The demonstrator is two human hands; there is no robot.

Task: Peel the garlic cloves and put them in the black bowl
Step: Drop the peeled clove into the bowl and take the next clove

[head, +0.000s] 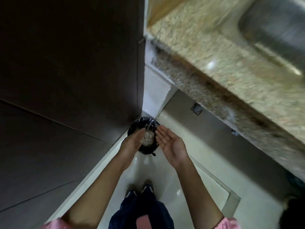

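While blurred, hands (pixel 155 142) part-hide lined bin (pixel 148 150).

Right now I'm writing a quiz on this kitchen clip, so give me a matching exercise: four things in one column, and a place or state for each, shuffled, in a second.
Things:
1. left hand
2. bin
3. sink
4. shoes

Places or states:
A. set into the speckled stone counter, upper right
B. on the pale floor tiles, below the arms
C. open, fingers stretched out over the bin
D. lined with a black bag, on the floor in the corner by the dark cabinet

Pairs: 1-C, 2-D, 3-A, 4-B
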